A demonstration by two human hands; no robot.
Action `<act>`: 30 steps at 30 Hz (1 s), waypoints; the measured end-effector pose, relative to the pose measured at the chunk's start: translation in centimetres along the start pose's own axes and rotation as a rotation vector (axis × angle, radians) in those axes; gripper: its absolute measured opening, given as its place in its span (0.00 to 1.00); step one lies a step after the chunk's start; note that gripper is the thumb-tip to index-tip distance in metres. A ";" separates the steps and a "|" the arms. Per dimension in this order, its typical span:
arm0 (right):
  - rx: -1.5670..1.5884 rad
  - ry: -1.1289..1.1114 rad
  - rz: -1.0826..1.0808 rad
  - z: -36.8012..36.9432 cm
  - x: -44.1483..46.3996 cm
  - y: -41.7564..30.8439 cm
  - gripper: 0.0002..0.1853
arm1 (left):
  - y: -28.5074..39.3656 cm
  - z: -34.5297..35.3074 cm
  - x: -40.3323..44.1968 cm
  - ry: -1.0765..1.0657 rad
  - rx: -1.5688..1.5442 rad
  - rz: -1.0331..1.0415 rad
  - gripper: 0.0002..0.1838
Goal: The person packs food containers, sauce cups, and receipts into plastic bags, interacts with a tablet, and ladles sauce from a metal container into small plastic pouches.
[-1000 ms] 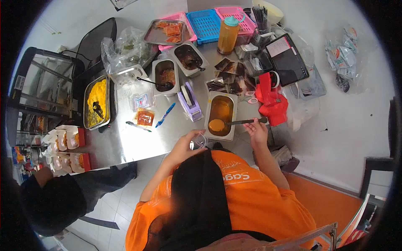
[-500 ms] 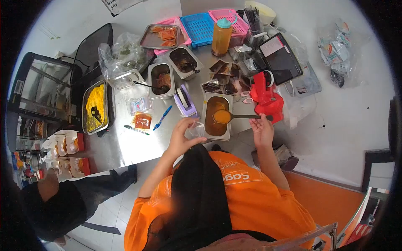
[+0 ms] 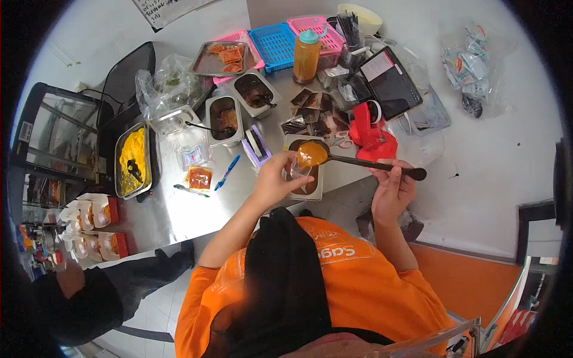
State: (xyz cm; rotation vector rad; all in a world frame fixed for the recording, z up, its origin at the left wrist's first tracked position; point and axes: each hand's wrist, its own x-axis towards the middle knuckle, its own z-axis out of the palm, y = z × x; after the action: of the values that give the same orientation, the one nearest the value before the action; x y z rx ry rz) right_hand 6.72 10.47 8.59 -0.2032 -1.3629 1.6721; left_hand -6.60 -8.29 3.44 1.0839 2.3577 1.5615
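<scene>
In the head view, my right hand (image 3: 393,190) is closed around the dark handle of a ladle (image 3: 361,161). Orange-brown sauce (image 3: 310,154) fills the ladle's bowl, which is tilted at the mouth of a small clear plastic bag (image 3: 302,171). My left hand (image 3: 276,179) pinches that bag between thumb and fingers. Directly below is a rectangular metal container (image 3: 320,190) of sauce, partly covered by the bag and ladle. A purple tape dispenser (image 3: 255,147) stands just beyond my left hand.
Two metal containers (image 3: 224,121) of dark food, a tray (image 3: 132,161) of yellow food and filled sachets (image 3: 198,178) are on the left. Dark sachets (image 3: 310,107), scissors (image 3: 342,142), a sauce bottle (image 3: 306,58) and a tablet (image 3: 391,83) are farther back. Another person's leg (image 3: 152,268) is at lower left.
The ladle has moved up from the container to the bag's opening and tilted. My right hand has shifted right and its fingers have closed more around the handle.
</scene>
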 end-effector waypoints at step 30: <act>-0.261 -0.744 -0.644 -1.2 -0.2 -3.3 0.06 | 0.2 0.6 0.5 0.053 -0.025 0.070 0.26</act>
State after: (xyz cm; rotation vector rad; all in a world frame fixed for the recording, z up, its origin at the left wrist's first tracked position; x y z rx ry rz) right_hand 9.35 10.95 10.85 0.7128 -1.9196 1.0350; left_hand -6.56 -7.50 3.44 1.1455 2.3510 1.6595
